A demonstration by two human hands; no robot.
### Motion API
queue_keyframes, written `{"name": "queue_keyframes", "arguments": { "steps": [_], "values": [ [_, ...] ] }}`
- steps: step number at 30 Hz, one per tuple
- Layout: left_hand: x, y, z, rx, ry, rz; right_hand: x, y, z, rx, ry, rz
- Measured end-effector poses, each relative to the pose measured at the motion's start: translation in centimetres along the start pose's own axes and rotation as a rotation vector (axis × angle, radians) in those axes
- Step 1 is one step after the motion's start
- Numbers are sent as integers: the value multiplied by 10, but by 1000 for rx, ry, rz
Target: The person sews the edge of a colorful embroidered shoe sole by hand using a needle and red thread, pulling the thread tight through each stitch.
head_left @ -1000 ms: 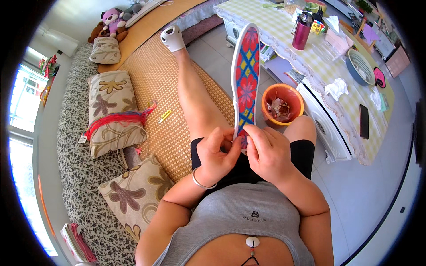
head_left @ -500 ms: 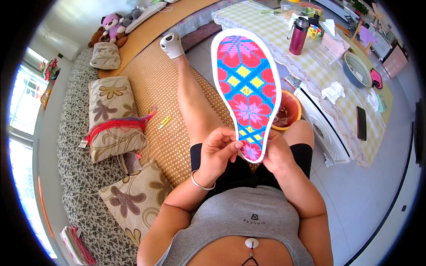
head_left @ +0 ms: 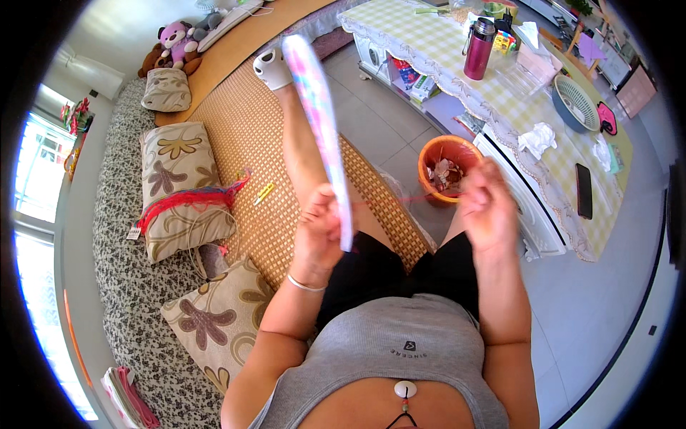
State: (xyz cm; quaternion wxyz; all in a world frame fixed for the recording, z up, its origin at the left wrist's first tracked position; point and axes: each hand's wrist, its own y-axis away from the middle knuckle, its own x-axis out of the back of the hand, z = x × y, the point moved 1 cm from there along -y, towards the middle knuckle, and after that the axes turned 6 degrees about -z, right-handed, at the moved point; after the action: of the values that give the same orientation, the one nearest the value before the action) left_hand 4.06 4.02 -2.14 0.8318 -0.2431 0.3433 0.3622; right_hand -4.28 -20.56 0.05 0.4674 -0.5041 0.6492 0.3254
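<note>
An embroidered shoe insole [head_left: 319, 118] with a white rim is tilted nearly edge-on, its pink, red and blue pattern blurred by motion. My left hand [head_left: 318, 227] grips it by the lower end. From the insole a thin red thread [head_left: 411, 199] stretches across my lap to my right hand [head_left: 489, 214], whose fingers are pinched together on it. Motion blurs those fingertips, so I cannot make out whether a needle is among them. A hank of red and blue threads [head_left: 196, 201] lies over a flowered cushion [head_left: 170, 159] on the left.
A yellow cutter [head_left: 264, 194] lies on the woven mat [head_left: 246, 146]. Beyond my right hand stands an orange bin [head_left: 429, 154] with scraps inside. The checked table [head_left: 457, 50] on the right carries a purple flask [head_left: 479, 53], tissues [head_left: 536, 141], a basket [head_left: 574, 111] and a phone [head_left: 584, 191].
The insole has turned from face-on to nearly edge-on and moved left with my left hand. My right hand has left it and moved right and up, drawing the red thread out taut.
</note>
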Motion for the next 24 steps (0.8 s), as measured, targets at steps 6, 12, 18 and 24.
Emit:
{"name": "queue_keyframes", "arguments": {
  "steps": [6,12,18,24],
  "values": [
    [12,-3,25,122,444,-55,7,8,-63,710,480,240],
    [-9,-3,-12,300,650,-242,-49,24,33,432,1335,-124],
    [-14,-1,-15,303,578,-214,-65,25,64,662,1620,-509],
    [-20,3,-14,300,571,-148,-74,25,66,718,1632,-530]
  ]
}}
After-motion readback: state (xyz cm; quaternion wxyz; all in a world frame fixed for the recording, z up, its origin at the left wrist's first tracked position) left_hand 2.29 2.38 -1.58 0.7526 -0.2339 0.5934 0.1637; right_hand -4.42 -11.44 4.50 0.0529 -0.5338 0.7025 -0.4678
